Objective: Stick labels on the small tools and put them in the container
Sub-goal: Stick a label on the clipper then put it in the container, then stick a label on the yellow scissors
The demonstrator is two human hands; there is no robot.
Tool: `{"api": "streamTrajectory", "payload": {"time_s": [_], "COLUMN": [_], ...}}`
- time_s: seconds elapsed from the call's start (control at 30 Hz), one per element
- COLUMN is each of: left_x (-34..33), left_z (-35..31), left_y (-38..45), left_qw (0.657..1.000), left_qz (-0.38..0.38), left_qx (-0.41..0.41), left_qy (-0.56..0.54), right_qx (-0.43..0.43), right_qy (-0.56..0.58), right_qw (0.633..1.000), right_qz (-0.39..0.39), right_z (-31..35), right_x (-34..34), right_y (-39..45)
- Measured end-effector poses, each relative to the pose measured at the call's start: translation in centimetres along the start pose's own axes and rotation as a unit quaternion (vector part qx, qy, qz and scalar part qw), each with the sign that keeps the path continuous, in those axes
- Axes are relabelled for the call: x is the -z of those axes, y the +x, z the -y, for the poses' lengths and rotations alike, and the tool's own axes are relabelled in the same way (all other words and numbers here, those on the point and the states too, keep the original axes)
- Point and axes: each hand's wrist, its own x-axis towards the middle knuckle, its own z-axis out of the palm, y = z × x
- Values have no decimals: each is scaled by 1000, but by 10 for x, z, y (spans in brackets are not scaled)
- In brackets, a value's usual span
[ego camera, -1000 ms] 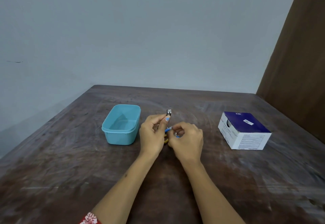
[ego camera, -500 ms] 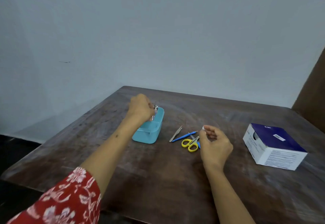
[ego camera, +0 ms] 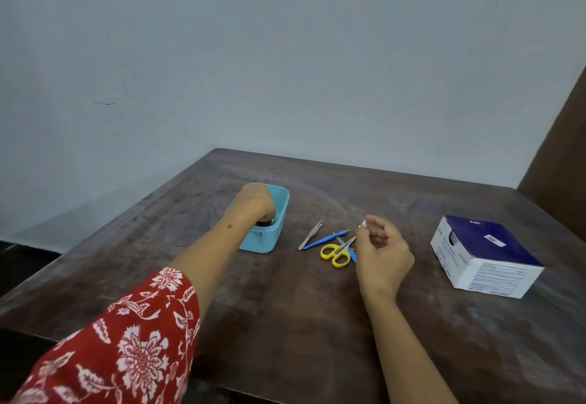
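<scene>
Small tools (ego camera: 329,243) — slim metal tweezers (ego camera: 310,235), a blue-handled pick (ego camera: 325,240) and yellow-handled scissors (ego camera: 337,253) — lie close together on the scuffed dark wooden counter (ego camera: 285,308), between a light blue plastic container (ego camera: 275,227) and a white-and-navy cardboard box (ego camera: 485,256). The left hand (ego camera: 255,202) reaches down into the container, fingers hidden so its grip cannot be told, while the right hand (ego camera: 382,253) pinches a tiny white label (ego camera: 363,223) between thumb and fingertip. Light, stiff and smooth, the tools look best lifted by their handles, away from pointed tips.
</scene>
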Motion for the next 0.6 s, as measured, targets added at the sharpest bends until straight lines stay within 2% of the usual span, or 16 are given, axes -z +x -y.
{"api": "streamTrajectory", "payload": {"time_s": [0.13,0.17,0.27,0.33,0.37,0.47,0.53,0.6], "left_x": [6,8,14,5,-4,-40,-60,-75], "left_z": [-3,-4,-13,-22,-27,-42,-47,-49], "left_y": [-5,-8,-26,-40,-47,-70,-80,-82], "left_qw": [1000,999,979,960,955,953,948,944], "left_qz": [-4,-31,-183,-234,-227,-138,-101,-97], "left_qx": [-10,-19,-89,-154,-189,-271,-302,-312], "left_qy": [-5,-13,-24,-25,-27,-11,19,35], "right_qx": [-25,-39,-112,-148,-154,-154,-154,-156], "right_qy": [31,41,76,89,86,82,91,104], "right_qw": [998,996,985,977,977,978,978,976], "right_qz": [-46,-62,-108,-123,-122,-113,-111,-109], "right_z": [-2,-2,-4,-5,-6,-5,-3,-1], "right_x": [3,4,5,5,5,4,4,5], "right_y": [3,4,10,13,13,11,10,10]}}
